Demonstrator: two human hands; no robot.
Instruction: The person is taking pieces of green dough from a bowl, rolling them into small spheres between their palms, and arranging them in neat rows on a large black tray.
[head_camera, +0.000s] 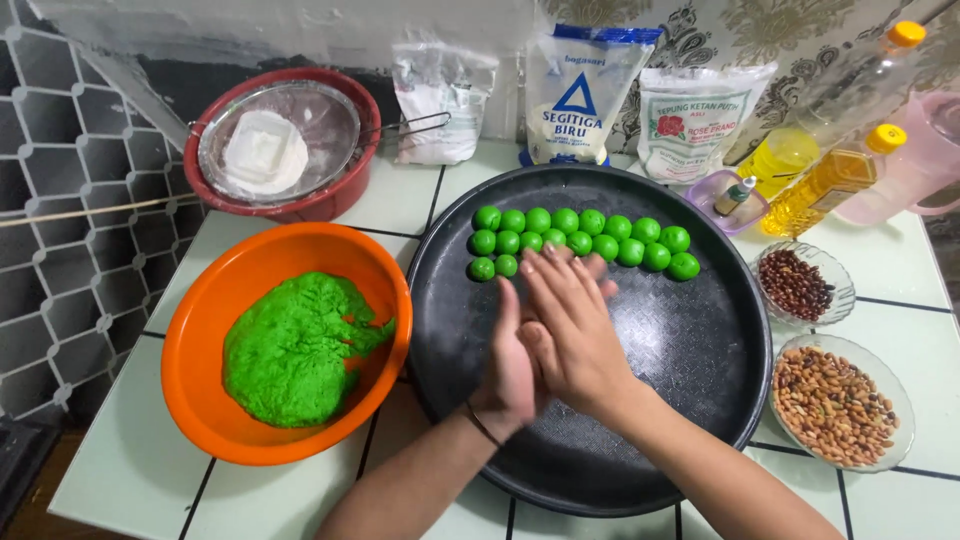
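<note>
The left hand (508, 365) and right hand (570, 330) press flat together, fingers straight, over the middle of the black tray (700, 360). I cannot tell what they squeeze. Green balls (580, 238) line the tray's far side. The near half has open room. The orange bowl (200, 330) of dough (295, 350) touches the tray's left edge.

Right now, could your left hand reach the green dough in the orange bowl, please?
Probably yes: the left hand is pressed palm to palm against the right hand over the black tray, and the green dough lies uncovered in the orange bowl just beside it, with nothing between.
</note>
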